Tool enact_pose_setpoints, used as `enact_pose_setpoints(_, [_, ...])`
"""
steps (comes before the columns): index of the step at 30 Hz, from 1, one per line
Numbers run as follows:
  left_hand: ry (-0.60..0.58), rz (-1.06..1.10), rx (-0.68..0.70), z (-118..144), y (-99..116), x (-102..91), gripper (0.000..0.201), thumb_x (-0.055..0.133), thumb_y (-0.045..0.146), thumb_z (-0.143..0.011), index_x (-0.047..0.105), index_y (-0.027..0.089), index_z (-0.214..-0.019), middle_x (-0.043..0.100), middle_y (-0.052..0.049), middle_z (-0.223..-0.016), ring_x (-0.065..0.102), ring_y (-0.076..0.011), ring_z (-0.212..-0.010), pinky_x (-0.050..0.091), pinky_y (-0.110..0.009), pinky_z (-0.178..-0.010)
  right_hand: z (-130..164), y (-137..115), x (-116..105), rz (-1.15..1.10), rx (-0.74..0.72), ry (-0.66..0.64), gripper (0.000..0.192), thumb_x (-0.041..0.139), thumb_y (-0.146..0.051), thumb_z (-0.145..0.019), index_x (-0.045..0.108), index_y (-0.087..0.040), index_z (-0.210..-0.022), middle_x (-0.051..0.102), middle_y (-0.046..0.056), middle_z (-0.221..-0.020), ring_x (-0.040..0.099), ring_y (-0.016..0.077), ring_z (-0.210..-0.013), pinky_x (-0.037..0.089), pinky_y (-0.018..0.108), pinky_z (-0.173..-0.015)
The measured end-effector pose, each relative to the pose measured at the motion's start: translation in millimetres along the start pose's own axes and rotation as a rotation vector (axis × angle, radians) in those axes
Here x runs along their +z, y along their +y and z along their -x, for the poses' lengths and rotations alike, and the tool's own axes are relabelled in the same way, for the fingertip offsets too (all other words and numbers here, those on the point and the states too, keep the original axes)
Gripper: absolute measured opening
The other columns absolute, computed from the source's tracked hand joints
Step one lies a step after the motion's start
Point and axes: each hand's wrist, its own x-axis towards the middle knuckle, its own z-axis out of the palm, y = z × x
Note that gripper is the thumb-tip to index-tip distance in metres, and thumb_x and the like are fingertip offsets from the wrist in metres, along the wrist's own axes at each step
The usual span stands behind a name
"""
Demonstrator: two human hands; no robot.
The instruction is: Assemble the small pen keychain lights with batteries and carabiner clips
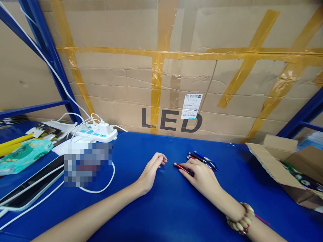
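I've got the right hand [202, 174] on the red pen [180, 166], thumb along the near side, fingers over the far side, grip closed around it; can't tell whether it's lifted or resting on the blue table [161, 215]. Other pens [202, 156] lie in a loose bunch just beyond that hand, blue one outermost. My left hand [150, 170] sits just left of the red pen, apart from it, fingers half curled, nothing seen in hold. Bead bracelet [241, 224] on the right wrist. Open cardboard box [272, 164] at far right, more pen-like items inside. Power strip [108, 136] and phone [45, 184] on the left. Large carton [121, 87] behind, marked LED.
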Motion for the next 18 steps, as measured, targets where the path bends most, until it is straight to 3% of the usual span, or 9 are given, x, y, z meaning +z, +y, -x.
enact_pose_setpoints(4, [0.005,-0.007,0.007,1,1,-0.2,0.033,0.028,0.044,-0.089,0.051,0.021,-0.086,0.057,-0.006,-0.095,0.051,-0.0217,-0.093,0.037,-0.032,-0.082,-4,21,-4,0.144,0.075,0.058,0.021,0.055,-0.032,-0.080,0.069,-0.024,-0.094,0.063,0.009,-0.090,0.057,0.0270,-0.086,0.046,0.038,-0.071])
enact_pose_setpoints(7, [-0.010,-0.008,0.012,0,-1,-1.0,0.033,0.029,0.045,-0.089,0.051,0.021,-0.087,0.056,-0.006,-0.096,0.051,-0.0218,-0.093,0.037,-0.031,-0.082,-4,38,0,0.208,0.196,0.128,0.056,0.063,-0.043,-0.070,0.054,-0.021,-0.121,0.055,0.015,-0.110,0.054,0.0320,-0.096,0.047,0.042,-0.072])
enact_pose_setpoints(10, [-0.012,-0.015,0.025,-1,-2,-1.7,0.032,0.029,0.045,-0.089,0.050,0.021,-0.087,0.056,-0.005,-0.095,0.050,-0.0216,-0.093,0.037,-0.031,-0.082,-4,51,7,0.235,0.378,0.058,0.078,0.054,-0.062,-0.070,0.039,-0.020,-0.134,0.042,0.019,-0.129,0.041,0.0400,-0.116,0.044,0.051,-0.081])
enact_pose_setpoints(13, [-0.002,-0.044,0.058,0,-1,-2.3,0.030,0.029,0.042,-0.090,0.049,0.021,-0.087,0.055,-0.005,-0.095,0.050,-0.0214,-0.094,0.036,-0.031,-0.084,-7,56,13,0.191,0.386,-0.064,0.071,0.037,-0.064,-0.080,0.035,-0.022,-0.136,0.038,0.015,-0.137,0.031,0.0365,-0.127,0.033,0.054,-0.096])
enact_pose_setpoints(18, [-0.027,-0.278,0.188,5,8,-5.9,0.022,0.031,0.035,-0.091,0.049,0.021,-0.089,0.054,-0.004,-0.094,0.049,-0.0207,-0.094,0.035,-0.034,-0.087,-12,48,17,0.095,0.225,-0.120,0.057,0.028,-0.051,-0.090,0.031,-0.022,-0.139,0.036,0.011,-0.140,0.031,0.0277,-0.129,0.026,0.049,-0.103])
